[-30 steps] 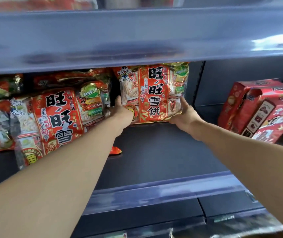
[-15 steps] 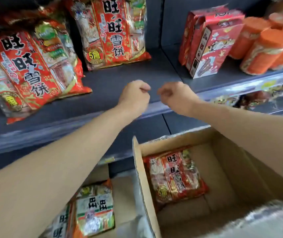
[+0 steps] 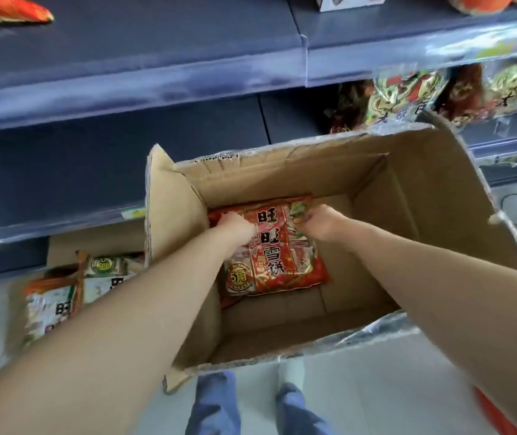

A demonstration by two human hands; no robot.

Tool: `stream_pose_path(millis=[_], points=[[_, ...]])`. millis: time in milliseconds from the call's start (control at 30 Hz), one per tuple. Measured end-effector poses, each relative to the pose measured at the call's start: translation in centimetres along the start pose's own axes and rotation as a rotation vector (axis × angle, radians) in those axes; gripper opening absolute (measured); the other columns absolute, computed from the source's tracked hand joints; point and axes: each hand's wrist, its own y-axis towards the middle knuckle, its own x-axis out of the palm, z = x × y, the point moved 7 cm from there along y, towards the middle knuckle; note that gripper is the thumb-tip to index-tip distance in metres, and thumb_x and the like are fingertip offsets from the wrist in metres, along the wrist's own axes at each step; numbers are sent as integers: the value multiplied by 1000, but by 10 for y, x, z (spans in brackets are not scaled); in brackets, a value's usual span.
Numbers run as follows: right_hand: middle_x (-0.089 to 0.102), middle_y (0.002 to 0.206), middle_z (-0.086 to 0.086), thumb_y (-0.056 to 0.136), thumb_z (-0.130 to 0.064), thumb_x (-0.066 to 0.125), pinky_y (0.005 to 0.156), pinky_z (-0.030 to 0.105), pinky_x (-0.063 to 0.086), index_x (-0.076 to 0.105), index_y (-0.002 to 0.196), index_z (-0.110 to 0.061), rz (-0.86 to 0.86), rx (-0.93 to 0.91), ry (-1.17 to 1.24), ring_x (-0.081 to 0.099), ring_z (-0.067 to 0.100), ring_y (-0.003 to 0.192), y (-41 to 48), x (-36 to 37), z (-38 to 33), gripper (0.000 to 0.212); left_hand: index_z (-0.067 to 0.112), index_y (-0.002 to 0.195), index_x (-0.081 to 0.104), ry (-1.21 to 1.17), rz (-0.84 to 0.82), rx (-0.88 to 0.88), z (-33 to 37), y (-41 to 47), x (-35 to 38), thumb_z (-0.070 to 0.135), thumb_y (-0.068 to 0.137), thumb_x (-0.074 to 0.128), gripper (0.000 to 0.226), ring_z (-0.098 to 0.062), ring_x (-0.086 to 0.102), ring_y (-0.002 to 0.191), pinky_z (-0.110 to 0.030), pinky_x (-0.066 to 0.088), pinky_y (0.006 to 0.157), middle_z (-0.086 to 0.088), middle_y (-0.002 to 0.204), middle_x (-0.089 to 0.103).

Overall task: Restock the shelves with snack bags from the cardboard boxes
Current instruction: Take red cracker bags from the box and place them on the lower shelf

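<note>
**Both hands on one bag, deep in the box**

The person leans over the open cardboard box (image 3: pixel 407 189) on the floor, below a bare shelf (image 3: pixel 125 36). One red snack bag (image 3: pixel 277 262) lies flat on the box floor, close to the left wall (the only bag I can see in there). Its long axis runs away from the person toward the shelf, print up.

The left hand (image 3: pixel 235 226) curls onto the far left corner and the right hand (image 3: pixel 320 222) pinches the far right. The hands are apart with the bag's width between them, neither nearer than the other.

With the grip at the far end, I judge the lift will pull up and back, near end trailing. A second box (image 3: pixel 62 296) of bags sits to the left.
</note>
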Motion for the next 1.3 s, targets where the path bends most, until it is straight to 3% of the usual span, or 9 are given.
stream_pose_path(millis=[167,267,333,567,700,833,933,1067,1300], points=[[53,136,10,95,-29,56,108,34,39,36,144,-8,-143,71,182,51,27,125,50,41,36,57,2,138,44,-79,52,-120,-34,47,18,32,100,46,48,-29,59,103,-33,50,83,-14,128,57],[53,138,7,89,-29,64,110,43,38,0,153,-22,-219,101,366,53,27,124,82,67,51,91,4,124,54,-202,0,-183,-48,68,28,27,100,47,34,-19,61,69,-24,51,48,-8,99,64],[54,137,5,80,-29,74,107,47,41,9,152,-26,-182,140,454,56,27,121,108,79,65,97,6,118,58,-249,-33,-221,-56,79,34,22,99,49,26,-18,62,61,-18,46,33,-8,86,66],[71,106,9,82,-16,71,77,36,56,60,112,-12,-247,236,688,69,24,91,102,79,67,32,6,100,63,-372,-95,-254,-56,85,47,4,85,63,15,-29,69,96,-44,55,88,-15,103,69],[69,96,7,89,-17,64,74,35,53,58,103,-13,-261,226,628,66,22,86,60,47,61,16,9,79,57,-410,-123,-221,-34,54,41,1,89,58,13,-30,68,87,-45,56,87,-16,97,69],[68,89,6,89,-15,64,59,33,49,57,102,-14,-259,239,670,65,22,76,4,19,55,15,5,96,61,-366,-77,-152,-13,14,26,4,86,63,11,-32,67,97,-47,54,89,-16,107,68],[69,96,8,89,-21,64,62,34,48,57,113,-14,-265,233,656,65,23,80,-36,3,54,26,2,119,54,-324,-37,-99,4,-17,12,5,83,67,39,-30,67,95,-44,57,81,-17,111,66],[51,140,7,69,-47,77,104,59,31,43,137,-20,-202,164,603,48,32,128,-83,-26,46,81,10,135,34,-249,96,-19,25,-66,-14,12,78,72,69,-31,53,117,-44,48,93,-13,131,51],[31,154,6,67,-41,83,98,66,37,21,149,-17,-42,29,643,28,36,141,-149,-89,23,106,21,136,32,-293,190,131,66,-135,-61,18,66,74,81,-33,52,116,-52,44,98,-12,132,49]])
